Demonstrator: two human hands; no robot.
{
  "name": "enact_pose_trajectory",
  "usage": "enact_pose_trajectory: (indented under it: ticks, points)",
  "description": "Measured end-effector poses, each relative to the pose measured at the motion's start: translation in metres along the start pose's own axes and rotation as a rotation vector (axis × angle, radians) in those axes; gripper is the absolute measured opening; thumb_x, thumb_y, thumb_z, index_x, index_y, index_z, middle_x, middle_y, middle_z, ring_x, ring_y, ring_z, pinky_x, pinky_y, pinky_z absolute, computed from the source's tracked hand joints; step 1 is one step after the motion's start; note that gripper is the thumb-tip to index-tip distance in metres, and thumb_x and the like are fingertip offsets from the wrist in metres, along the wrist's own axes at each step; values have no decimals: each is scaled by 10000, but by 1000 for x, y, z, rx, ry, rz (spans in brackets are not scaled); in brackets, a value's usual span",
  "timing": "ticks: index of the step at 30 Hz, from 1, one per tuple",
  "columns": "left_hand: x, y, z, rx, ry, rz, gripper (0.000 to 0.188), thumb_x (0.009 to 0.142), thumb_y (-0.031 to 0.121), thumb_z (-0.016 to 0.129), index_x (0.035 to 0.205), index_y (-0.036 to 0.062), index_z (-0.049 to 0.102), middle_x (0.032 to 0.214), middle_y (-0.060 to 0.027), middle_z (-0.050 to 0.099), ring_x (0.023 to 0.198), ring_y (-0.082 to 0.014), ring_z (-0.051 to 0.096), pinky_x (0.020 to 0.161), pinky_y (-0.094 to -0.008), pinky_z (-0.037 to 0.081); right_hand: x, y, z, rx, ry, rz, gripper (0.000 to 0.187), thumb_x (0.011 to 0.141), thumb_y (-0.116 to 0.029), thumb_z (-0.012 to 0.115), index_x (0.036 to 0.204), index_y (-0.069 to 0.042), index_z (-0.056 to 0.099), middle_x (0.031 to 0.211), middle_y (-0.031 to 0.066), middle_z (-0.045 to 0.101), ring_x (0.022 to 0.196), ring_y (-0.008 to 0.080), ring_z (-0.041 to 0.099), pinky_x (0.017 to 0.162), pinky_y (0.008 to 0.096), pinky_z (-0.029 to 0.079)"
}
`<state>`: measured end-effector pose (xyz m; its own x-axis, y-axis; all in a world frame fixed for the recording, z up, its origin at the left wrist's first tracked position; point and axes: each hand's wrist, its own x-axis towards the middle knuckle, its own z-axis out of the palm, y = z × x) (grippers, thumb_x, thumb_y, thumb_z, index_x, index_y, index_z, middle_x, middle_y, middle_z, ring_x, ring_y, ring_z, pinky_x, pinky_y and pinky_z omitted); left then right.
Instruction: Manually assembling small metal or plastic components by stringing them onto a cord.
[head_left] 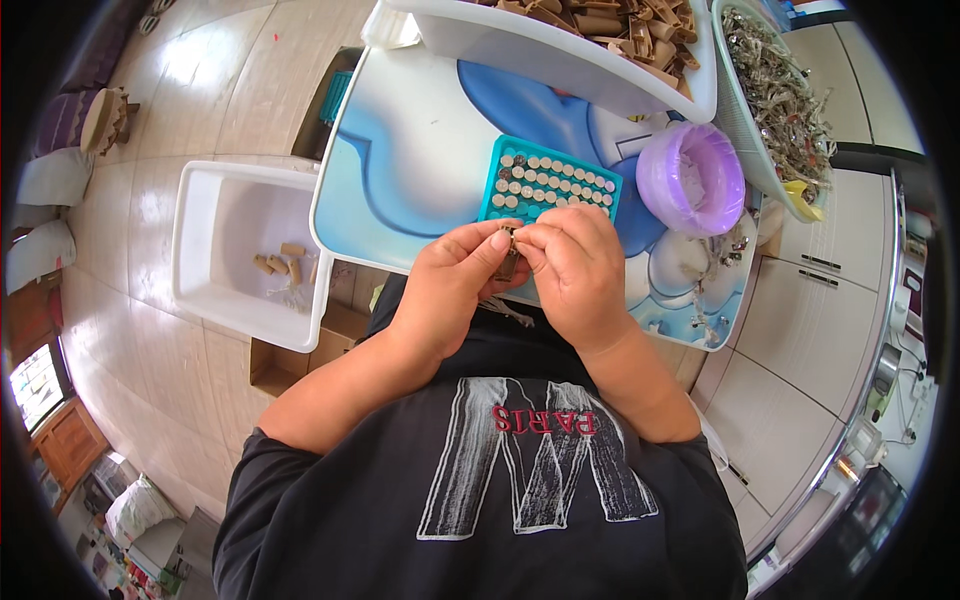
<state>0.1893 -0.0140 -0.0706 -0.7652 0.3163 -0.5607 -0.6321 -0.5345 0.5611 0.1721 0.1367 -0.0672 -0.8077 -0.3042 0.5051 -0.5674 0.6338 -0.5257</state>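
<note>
In front of my body, my left hand [450, 279] grips a small dark brown casing [508, 264] between thumb and fingers. My right hand [581, 272] is closed in a pinch at the casing's upper end, and whatever its fingertips hold is too small to name. Just beyond both hands lies a teal tray [494, 160] with rows of small round pale pieces [556, 178] in it. The fingers cover the tray's near edge.
The blue-and-white table [400, 110] carries a white bin [560, 48] of brown plastic parts [640, 30], a purple-lined bowl [725, 180] and a basket [745, 150] of wired pieces. Small wired parts [715, 265] lie at right. A white tub [215, 270] stands left; cabinets [790, 330] stand right.
</note>
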Motion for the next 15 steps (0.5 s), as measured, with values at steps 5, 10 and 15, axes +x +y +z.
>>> enact_pose_trajectory:
  ticks: [5,10,15]
  points:
    - [-1,6,1,26,-3,9,277,927,159,541,1124,-35,554,960,-69,622,853,-134,607,805,-272,508,3,-3,-3,78,-8,21,129,708,-34,663,831,-42,626,795,58,585,742,247,545,646,344,438]
    - [-4,18,3,36,-22,-21,225,928,182,542,1059,3,577,939,-80,640,821,-148,626,767,-274,515,31,12,-27,266,-10,138,124,791,-42,636,914,-33,649,827,93,638,742,247,581,675,328,453]
    - [-2,14,-3,53,-67,-1,212,926,205,541,1041,31,583,922,-82,645,808,-166,641,761,-298,533,114,34,-47,-8,99,-1,136,827,-58,602,953,-26,643,847,84,634,762,199,577,673,288,445]
